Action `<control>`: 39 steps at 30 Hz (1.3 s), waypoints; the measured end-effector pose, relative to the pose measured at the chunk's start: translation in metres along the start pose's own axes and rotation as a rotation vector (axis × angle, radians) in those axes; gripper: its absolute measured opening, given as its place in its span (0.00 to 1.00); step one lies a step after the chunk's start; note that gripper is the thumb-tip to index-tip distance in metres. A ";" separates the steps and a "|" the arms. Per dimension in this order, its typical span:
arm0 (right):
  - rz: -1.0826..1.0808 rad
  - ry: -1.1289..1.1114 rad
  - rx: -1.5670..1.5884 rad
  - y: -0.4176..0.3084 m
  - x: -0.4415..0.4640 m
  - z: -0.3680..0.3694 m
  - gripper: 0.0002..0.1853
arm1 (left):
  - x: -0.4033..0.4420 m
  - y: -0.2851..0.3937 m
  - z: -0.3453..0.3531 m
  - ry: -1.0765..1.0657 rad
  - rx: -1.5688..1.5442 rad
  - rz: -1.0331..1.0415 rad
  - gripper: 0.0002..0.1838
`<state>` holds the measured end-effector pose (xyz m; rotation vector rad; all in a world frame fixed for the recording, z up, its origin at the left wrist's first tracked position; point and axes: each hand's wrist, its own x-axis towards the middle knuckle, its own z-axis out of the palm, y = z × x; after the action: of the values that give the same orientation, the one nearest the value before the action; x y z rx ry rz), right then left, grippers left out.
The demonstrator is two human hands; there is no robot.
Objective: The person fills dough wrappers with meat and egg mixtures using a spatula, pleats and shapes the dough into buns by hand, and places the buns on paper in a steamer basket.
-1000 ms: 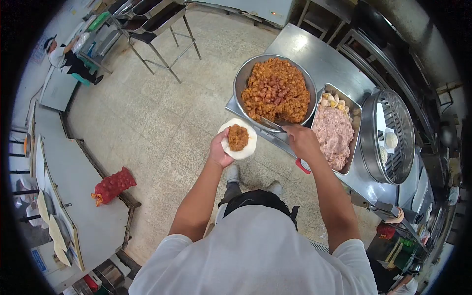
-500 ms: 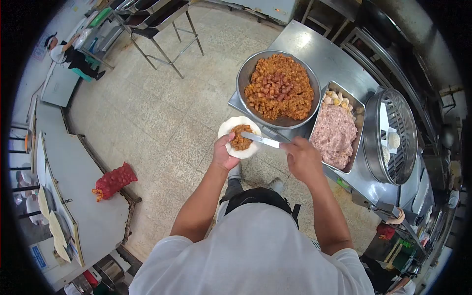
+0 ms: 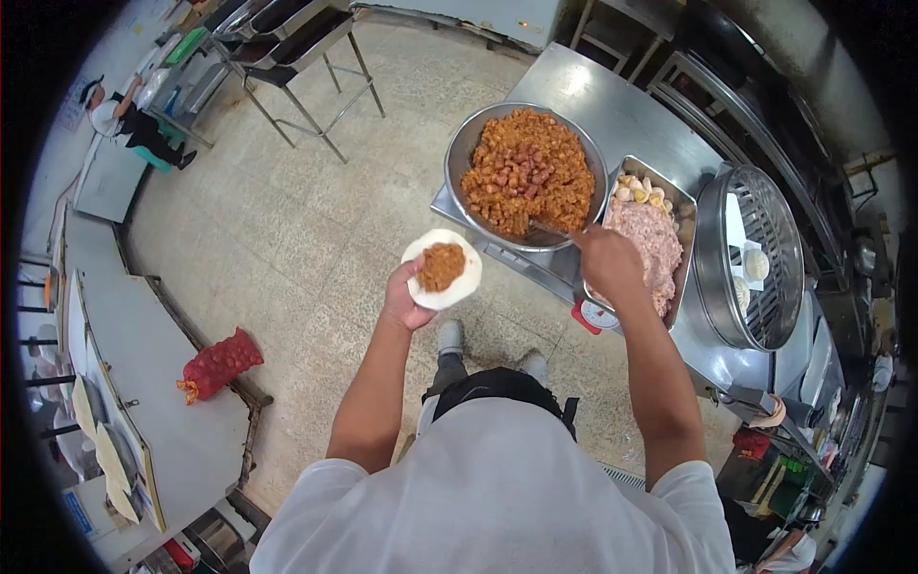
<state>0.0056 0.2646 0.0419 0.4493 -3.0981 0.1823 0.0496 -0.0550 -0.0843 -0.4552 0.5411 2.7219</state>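
dough round (image 3: 471,274) lies in left hand (image 3: 405,298), apart from right hand (image 3: 614,264).

To our left we have a red mesh sack (image 3: 222,365) lying at the edge of a pale grey surface (image 3: 199,435); farther off we see a person (image 3: 132,122) in white and black, seated on a green stool (image 3: 146,160); near them we find a long-legged metal stand (image 3: 320,27) on the speckled floor (image 3: 287,215); at the top of our view we make out a white appliance (image 3: 478,13) with a small orange light (image 3: 522,24).
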 end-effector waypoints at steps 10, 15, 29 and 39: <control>-0.087 -0.062 0.039 0.017 0.001 0.016 0.16 | 0.010 -0.017 -0.002 -0.184 -0.033 -0.125 0.32; -0.081 -0.131 0.037 0.013 -0.003 -0.001 0.16 | 0.010 -0.028 -0.005 -0.163 -0.031 -0.127 0.28; 0.007 0.038 0.664 0.004 -0.033 -0.002 0.12 | 0.013 -0.035 0.024 -0.160 -0.079 -0.061 0.30; -0.145 0.075 0.397 -0.012 -0.041 -0.018 0.14 | 0.021 -0.036 0.036 -0.163 -0.039 0.002 0.31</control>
<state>0.0484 0.2672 0.0604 0.6524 -2.9347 0.7985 0.0352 -0.0034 -0.0718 -0.2387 0.4453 2.7438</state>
